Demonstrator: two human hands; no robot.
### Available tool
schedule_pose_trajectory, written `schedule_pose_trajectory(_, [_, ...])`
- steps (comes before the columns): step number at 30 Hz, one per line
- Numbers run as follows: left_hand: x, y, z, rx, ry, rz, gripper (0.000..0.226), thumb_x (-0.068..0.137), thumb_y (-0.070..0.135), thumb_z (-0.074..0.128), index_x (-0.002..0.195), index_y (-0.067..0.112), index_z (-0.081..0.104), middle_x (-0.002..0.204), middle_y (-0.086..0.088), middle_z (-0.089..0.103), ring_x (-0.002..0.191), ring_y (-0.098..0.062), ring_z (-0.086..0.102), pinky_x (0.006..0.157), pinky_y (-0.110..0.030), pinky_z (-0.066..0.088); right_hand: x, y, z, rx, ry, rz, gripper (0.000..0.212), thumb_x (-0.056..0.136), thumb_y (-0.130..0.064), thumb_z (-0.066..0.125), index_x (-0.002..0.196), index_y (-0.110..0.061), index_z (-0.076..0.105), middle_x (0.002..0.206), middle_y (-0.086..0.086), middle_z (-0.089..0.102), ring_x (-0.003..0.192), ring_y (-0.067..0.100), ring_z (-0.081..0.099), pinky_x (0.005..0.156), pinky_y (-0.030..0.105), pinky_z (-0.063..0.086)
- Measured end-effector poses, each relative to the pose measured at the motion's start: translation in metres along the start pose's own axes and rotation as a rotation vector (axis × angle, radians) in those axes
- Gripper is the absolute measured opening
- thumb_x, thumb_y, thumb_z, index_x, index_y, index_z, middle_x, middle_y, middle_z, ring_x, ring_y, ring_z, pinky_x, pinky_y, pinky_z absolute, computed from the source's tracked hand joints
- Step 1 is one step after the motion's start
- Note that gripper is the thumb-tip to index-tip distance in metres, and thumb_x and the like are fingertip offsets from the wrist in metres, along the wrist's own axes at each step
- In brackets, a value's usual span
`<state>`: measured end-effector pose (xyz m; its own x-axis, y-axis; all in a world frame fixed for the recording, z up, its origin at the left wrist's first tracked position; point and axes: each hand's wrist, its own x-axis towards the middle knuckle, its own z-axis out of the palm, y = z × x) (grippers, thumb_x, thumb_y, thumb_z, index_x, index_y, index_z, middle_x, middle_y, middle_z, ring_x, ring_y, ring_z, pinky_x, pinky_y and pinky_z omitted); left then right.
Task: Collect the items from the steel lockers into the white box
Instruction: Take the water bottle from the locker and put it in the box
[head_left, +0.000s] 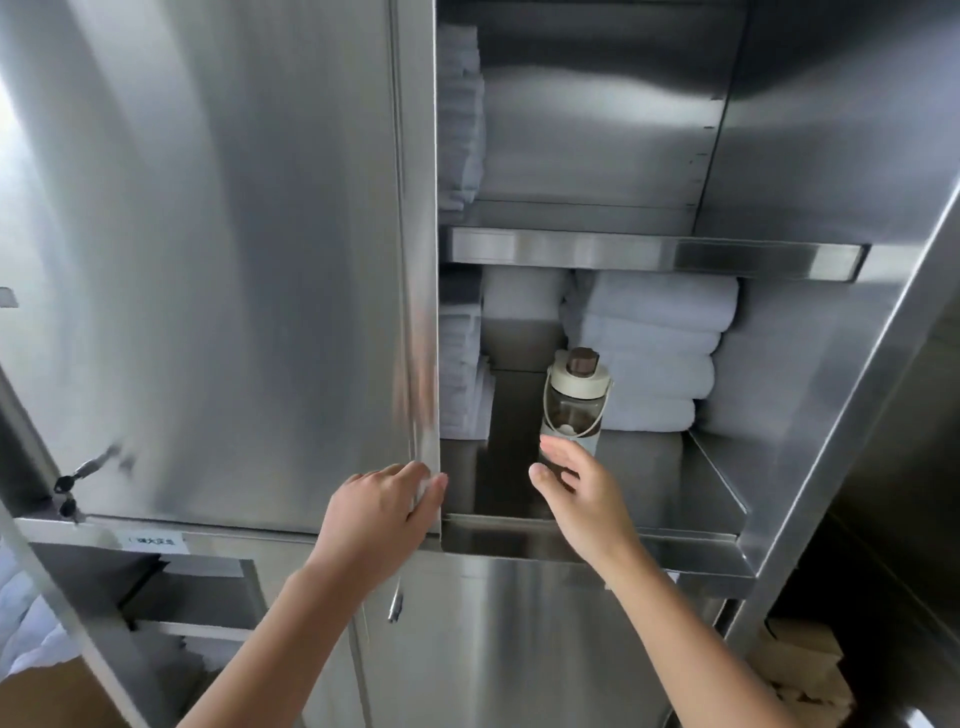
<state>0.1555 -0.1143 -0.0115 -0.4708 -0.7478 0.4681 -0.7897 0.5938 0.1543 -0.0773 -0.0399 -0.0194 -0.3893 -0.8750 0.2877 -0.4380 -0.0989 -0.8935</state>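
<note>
The bottle (571, 400) stands upright on the lower locker shelf (670, 473), just beyond the person's right hand (579, 493), which is spread and empty (the left hand (382, 512), farther off, grips the door edge (420, 338)).

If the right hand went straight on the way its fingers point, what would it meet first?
Probably the water bottle on the lower shelf; the open right hand points at its base. Depth is unclear: they may already touch.
</note>
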Motion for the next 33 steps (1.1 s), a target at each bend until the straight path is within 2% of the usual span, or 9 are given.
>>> schedule_pose_trajectory(6, [0.026, 0.063, 0.015, -0.073, 0.016, 0.103, 0.047, 0.096, 0.058, 0.022, 0.091, 0.031, 0.059, 0.082, 0.012, 0.068, 0.072, -0.015, 0.063, 0.059, -0.028, 0.037, -0.013, 0.015, -0.065, -0.155, 0.057, 0.054, 0.044, 0.098, -0.033, 0.064, 0.14, -0.025, 0.057, 0.14, -0.016, 0.059, 0.132, 0.001, 0.051, 0.115, 0.031, 0.039])
schedule_pose_trajectory(12, [0.034, 0.095, 0.023, -0.067, -0.008, 0.156, 0.046, 0.098, 0.057, 0.024, 0.098, 0.029, 0.061, 0.091, 0.01, 0.07, 0.079, -0.016, 0.065, 0.07, -0.031, 0.048, -0.021, 0.019, -0.101, -0.236, 0.099, 0.062, 0.048, 0.097, -0.037, 0.063, 0.142, -0.024, 0.056, 0.143, -0.015, 0.058, 0.131, 0.0, 0.052, 0.115, 0.032, 0.039])
schedule_pose_trajectory(14, [0.036, 0.1, 0.023, -0.047, -0.007, 0.163, 0.047, 0.098, 0.057, 0.023, 0.099, 0.03, 0.061, 0.092, 0.011, 0.07, 0.08, -0.015, 0.065, 0.072, -0.031, 0.049, -0.022, 0.019, -0.109, -0.276, 0.098, 0.053, 0.047, 0.096, -0.039, 0.063, 0.141, -0.028, 0.056, 0.142, -0.018, 0.057, 0.106, -0.008, 0.057, 0.109, 0.03, 0.043])
schedule_pose_trajectory(16, [0.037, 0.104, 0.023, -0.037, 0.0, 0.167, 0.048, 0.097, 0.058, 0.021, 0.1, 0.03, 0.061, 0.091, 0.011, 0.07, 0.08, -0.014, 0.065, 0.072, -0.03, 0.049, -0.021, 0.02, -0.114, -0.309, 0.092, 0.035, 0.048, 0.095, -0.042, 0.063, 0.141, -0.031, 0.055, 0.14, -0.02, 0.057, 0.071, -0.011, 0.045, 0.1, 0.03, 0.047])
schedule_pose_trajectory(17, [0.037, 0.105, 0.023, -0.037, 0.002, 0.167, 0.049, 0.097, 0.058, 0.021, 0.1, 0.03, 0.061, 0.091, 0.012, 0.07, 0.079, -0.014, 0.065, 0.071, -0.03, 0.049, -0.02, 0.021, -0.116, -0.318, 0.084, 0.029, 0.048, 0.095, -0.043, 0.062, 0.141, -0.032, 0.055, 0.139, -0.02, 0.057, 0.067, -0.011, 0.041, 0.097, 0.029, 0.047])
schedule_pose_trajectory(19, [0.038, 0.107, 0.024, -0.035, -0.004, 0.165, 0.05, 0.097, 0.059, 0.02, 0.101, 0.03, 0.061, 0.091, 0.012, 0.07, 0.079, -0.014, 0.065, 0.07, -0.029, 0.049, -0.017, 0.022, -0.119, -0.318, 0.059, 0.019, 0.048, 0.096, -0.043, 0.062, 0.141, -0.031, 0.055, 0.14, -0.02, 0.056, 0.082, -0.011, 0.05, 0.097, 0.023, 0.043])
schedule_pose_trajectory(22, [0.037, 0.109, 0.026, -0.029, -0.017, 0.165, 0.049, 0.097, 0.059, 0.021, 0.101, 0.03, 0.061, 0.092, 0.013, 0.07, 0.077, -0.013, 0.065, 0.07, -0.029, 0.05, -0.014, 0.024, -0.121, -0.326, 0.022, 0.015, 0.049, 0.096, -0.044, 0.062, 0.142, -0.03, 0.054, 0.142, -0.018, 0.057, 0.128, -0.002, 0.051, 0.103, 0.019, 0.035])
schedule_pose_trajectory(29, [0.04, 0.121, 0.029, -0.01, -0.002, 0.182, 0.048, 0.098, 0.056, 0.023, 0.095, 0.028, 0.062, 0.084, 0.012, 0.068, 0.068, -0.013, 0.062, 0.063, -0.027, 0.045, -0.007, 0.033, -0.131, -0.486, -0.038, -0.067, 0.05, 0.097, -0.045, 0.06, 0.143, -0.028, 0.053, 0.139, -0.015, 0.057, 0.132, 0.005, 0.048, 0.103, 0.021, 0.038])
schedule_pose_trajectory(33, [0.048, 0.127, 0.026, 0.029, 0.028, 0.168, 0.045, 0.098, 0.054, 0.028, 0.094, 0.028, 0.064, 0.08, 0.012, 0.066, 0.068, -0.016, 0.061, 0.066, -0.029, 0.047, 0.006, 0.031, -0.139, -0.623, -0.056, -0.154, 0.051, 0.096, -0.048, 0.057, 0.142, -0.026, 0.053, 0.138, -0.01, 0.058, 0.131, 0.01, 0.048, 0.102, 0.029, 0.044])
